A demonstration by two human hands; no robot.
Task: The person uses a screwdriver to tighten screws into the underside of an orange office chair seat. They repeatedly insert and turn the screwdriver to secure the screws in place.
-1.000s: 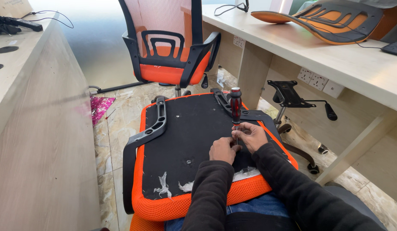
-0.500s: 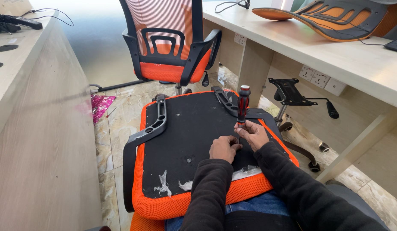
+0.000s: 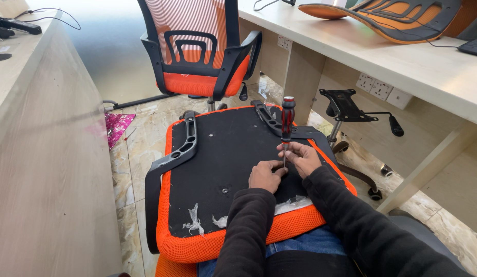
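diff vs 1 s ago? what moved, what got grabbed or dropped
The screwdriver went from tilted to upright, tip down on the seat underside. The right hand keeps pinching its shaft and the left hand stays beside the tip. Nothing was picked up or let go. Seat, armrest and the chair behind are where they were.

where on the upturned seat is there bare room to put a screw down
Bare black panel lies between the left armrest bracket and the hands. It is crowded at the right edge, where the left hand and right hand steady the upright screwdriver.
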